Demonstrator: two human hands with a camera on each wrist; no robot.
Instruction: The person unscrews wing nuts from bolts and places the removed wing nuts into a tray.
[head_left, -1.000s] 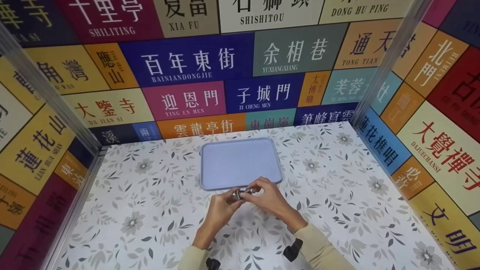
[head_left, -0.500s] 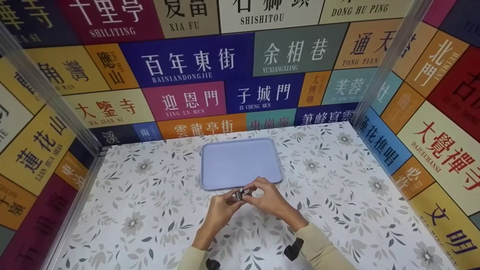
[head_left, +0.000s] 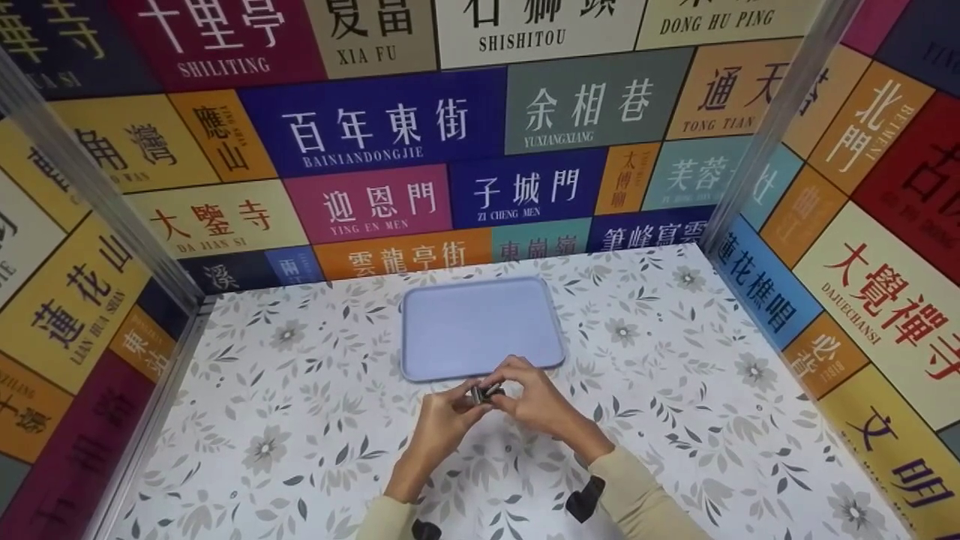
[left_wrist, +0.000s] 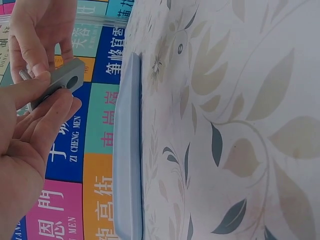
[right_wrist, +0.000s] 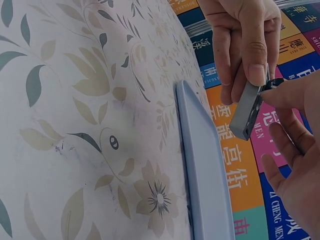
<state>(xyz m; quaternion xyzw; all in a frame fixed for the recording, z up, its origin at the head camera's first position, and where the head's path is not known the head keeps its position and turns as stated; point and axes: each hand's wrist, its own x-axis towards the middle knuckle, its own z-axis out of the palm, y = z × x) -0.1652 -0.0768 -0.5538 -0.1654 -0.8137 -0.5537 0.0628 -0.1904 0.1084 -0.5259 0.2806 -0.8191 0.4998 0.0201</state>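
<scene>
A small grey metal bar (left_wrist: 63,75) with a round hole near one end is held up between both hands, in front of the tray's near edge in the head view. My left hand (head_left: 441,420) grips the bar between thumb and fingers, and its thumb lies along the bar in the right wrist view. My right hand (head_left: 541,397) pinches a small dark part (right_wrist: 273,84) at the bar's side with thumb and forefinger. A thin pin-like end (left_wrist: 24,75) shows beside the bar in the left wrist view. Fingers hide much of the bar.
A pale blue rectangular tray (head_left: 484,326) lies just beyond the hands on a table (head_left: 300,420) with a leaf-and-flower cover. Panels with printed Chinese signs (head_left: 375,124) wall in the back and both sides, with clear strips at the corners.
Both hands stay in nearly the same place. The right fingers shift slightly at the bar, and the small dark part changes its angle.
</scene>
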